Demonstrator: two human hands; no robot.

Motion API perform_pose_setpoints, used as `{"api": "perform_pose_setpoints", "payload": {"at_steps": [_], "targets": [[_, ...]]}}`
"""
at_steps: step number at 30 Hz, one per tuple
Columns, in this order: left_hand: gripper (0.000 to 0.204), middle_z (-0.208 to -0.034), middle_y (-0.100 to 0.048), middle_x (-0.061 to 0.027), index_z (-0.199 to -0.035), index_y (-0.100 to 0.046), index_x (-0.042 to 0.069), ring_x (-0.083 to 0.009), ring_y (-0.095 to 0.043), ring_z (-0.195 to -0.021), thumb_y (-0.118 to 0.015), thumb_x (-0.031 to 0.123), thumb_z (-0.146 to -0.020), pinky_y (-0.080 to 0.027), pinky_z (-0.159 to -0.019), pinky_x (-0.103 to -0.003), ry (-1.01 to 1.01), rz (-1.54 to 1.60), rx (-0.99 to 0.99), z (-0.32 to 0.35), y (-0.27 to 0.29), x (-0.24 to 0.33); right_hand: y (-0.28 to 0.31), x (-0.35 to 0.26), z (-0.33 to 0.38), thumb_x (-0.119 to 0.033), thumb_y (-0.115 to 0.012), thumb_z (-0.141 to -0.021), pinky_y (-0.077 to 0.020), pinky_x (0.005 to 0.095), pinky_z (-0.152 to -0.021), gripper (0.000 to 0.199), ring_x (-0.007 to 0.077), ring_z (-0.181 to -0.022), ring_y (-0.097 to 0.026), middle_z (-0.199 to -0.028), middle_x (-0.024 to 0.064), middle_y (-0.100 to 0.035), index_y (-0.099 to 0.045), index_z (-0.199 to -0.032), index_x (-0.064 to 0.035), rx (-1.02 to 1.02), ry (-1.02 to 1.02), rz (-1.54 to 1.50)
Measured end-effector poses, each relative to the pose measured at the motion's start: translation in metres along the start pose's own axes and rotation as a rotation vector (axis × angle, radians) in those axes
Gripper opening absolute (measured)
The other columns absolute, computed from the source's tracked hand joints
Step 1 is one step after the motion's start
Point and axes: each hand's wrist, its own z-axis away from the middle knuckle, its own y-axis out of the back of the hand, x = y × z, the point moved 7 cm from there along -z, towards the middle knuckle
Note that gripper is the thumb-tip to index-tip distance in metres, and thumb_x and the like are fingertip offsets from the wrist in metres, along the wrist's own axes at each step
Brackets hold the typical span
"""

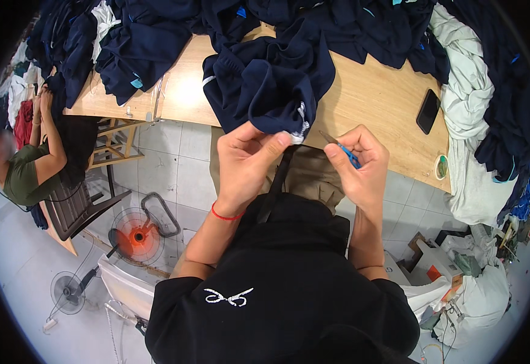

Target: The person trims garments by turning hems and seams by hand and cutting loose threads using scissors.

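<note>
A navy garment [265,73] lies bunched over the near edge of the wooden table, its lower part hanging toward me. My left hand [246,158], with a red string on the wrist, pinches the garment's edge at a white strip [299,134] between thumb and fingers. To the right, my right hand [363,170] is closed around small thread snips [351,156] with a blue handle. Their pointed metal tip faces the white strip, a short gap away from it. The palm hides part of the handle.
Navy garments [149,48] are heaped along the far side of the table [374,115]. A black phone [428,111] and a small round dish [441,167] lie at the right, beside pale cloth [468,79]. At left, another person [34,164] handles fabric near fans [137,236].
</note>
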Motion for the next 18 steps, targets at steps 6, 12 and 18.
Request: {"api": "perform_pose_setpoints", "payload": {"at_steps": [6, 12, 18], "targets": [[0.018, -0.104, -0.078, -0.0043, -0.118, -0.076, -0.005, -0.0074, -0.069, -0.095, -0.077, 0.001, -0.101, -0.055, -0.086, -0.023, 0.063, 0.105, -0.068, 0.004, -0.013, -0.006, -0.007, -0.007, 0.005, -0.010, -0.089, -0.091, -0.0323, 0.0198, -0.057, 0.027, -0.0007, -0.065, -0.047, -0.071, -0.0044, -0.063, -0.064, -0.092, -0.0022, -0.013, 0.016, 0.020], [0.015, -0.104, -0.078, -0.0041, -0.115, -0.076, -0.005, -0.0068, -0.069, -0.095, -0.077, 0.000, -0.100, -0.054, -0.085, -0.023, 0.053, 0.059, -0.107, 0.004, -0.011, -0.003, -0.016, -0.015, 0.001, -0.014, -0.092, -0.089, -0.0327, 0.0197, -0.056, 0.031, -0.0004, -0.063, -0.048, -0.070, -0.0029, -0.063, -0.063, -0.092, -0.0025, -0.067, 0.056, 0.080], [0.013, -0.102, -0.078, -0.0036, -0.111, -0.077, -0.005, -0.0065, -0.068, -0.093, -0.077, -0.004, -0.099, -0.054, -0.083, -0.023, 0.043, 0.033, -0.140, 0.004, -0.013, -0.001, -0.015, -0.013, 0.000, -0.013, -0.091, -0.090, -0.0331, 0.0203, -0.054, 0.030, -0.0002, -0.062, -0.048, -0.070, -0.0028, -0.064, -0.063, -0.089, -0.0027, -0.077, 0.066, 0.099]]}}
